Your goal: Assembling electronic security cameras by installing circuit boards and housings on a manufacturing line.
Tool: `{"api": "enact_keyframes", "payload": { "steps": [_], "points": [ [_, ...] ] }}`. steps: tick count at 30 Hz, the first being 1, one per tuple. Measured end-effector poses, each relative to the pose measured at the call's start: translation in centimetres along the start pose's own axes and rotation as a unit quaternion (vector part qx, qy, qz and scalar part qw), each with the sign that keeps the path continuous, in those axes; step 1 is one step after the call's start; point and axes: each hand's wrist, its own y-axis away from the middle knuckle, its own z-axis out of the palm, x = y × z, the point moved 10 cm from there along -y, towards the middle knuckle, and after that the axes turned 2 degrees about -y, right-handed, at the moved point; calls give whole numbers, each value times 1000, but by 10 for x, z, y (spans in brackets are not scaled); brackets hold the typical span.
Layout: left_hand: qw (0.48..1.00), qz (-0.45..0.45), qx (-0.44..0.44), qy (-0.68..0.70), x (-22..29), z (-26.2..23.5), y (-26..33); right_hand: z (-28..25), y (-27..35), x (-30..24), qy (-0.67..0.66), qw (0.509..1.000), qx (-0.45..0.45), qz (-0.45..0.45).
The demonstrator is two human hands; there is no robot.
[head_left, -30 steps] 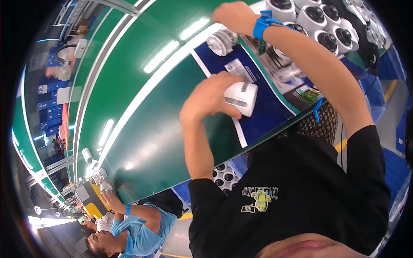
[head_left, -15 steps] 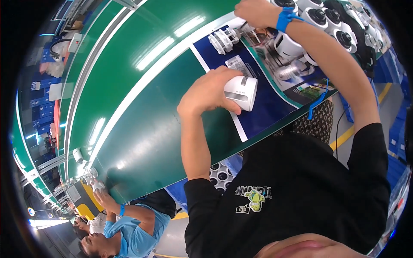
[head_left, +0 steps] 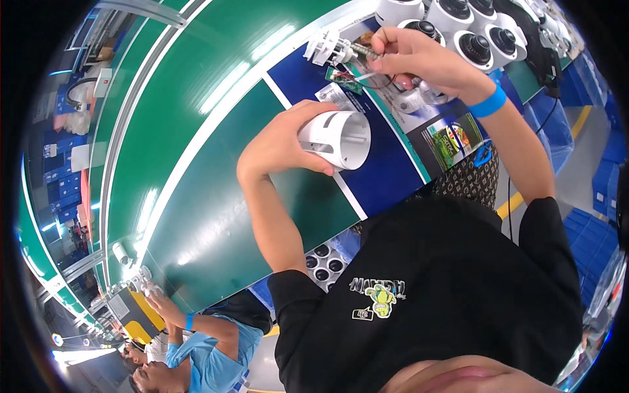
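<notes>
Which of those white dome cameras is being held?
The open white shell in the left hand. It is hollow, while the row of domes stands untouched by the bench's far edge.

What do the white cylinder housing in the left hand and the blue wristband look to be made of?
White cylinder housing: likely moulded plastic, matt, with thin even walls and cut slots. Blue wristband: smooth and flexible-looking, possibly silicone or fabric; too small to tell.
</notes>
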Motion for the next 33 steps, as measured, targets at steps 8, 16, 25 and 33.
{"api": "enact_keyframes", "payload": {
  "steps": [8, 16, 25, 33],
  "points": [
    [991, -6, -45, 128, -18, 7, 3, 13, 21, 27, -186, 981, 43, -44],
    [982, 11, -78, 174, -26, 17, -6, 18, 19, 21, -197, 976, 40, -83],
    [982, -26, -70, 171, -28, 18, -7, 2, 22, 24, -148, 986, 50, -57],
    [999, -14, -32, -34, -4, 23, -14, -30, 93, 15, 156, 975, 108, -118]
  ]
}}
